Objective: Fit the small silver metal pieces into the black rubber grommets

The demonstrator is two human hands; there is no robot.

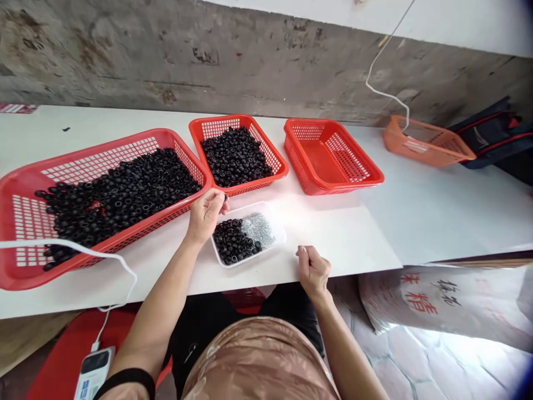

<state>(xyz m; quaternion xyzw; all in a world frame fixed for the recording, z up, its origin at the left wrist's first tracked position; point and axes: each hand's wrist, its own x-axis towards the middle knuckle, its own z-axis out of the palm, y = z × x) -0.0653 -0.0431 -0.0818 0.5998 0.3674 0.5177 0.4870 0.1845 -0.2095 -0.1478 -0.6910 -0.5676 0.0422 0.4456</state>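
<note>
My left hand point(205, 215) is closed in a pinch above the left rim of a shallow white plastic tray point(280, 232). A small black ring-shaped piece point(225, 198) shows at its fingertips. In the tray, black rings point(231, 244) fill the left part, and many tiny clear or silvery pieces point(257, 229) lie at the right. My right hand point(313, 269) is curled closed at the table's front edge, right of the tray. Whatever its fingers may hold is hidden.
A large red basket point(125, 244) of black rings stands left, with a smaller red basket point(280, 173) of them behind the tray. Stacked red baskets point(320, 158), an orange basket point(428, 150) and a dark bag point(483, 136) are farther right. A white cable point(125, 266) crosses the left side.
</note>
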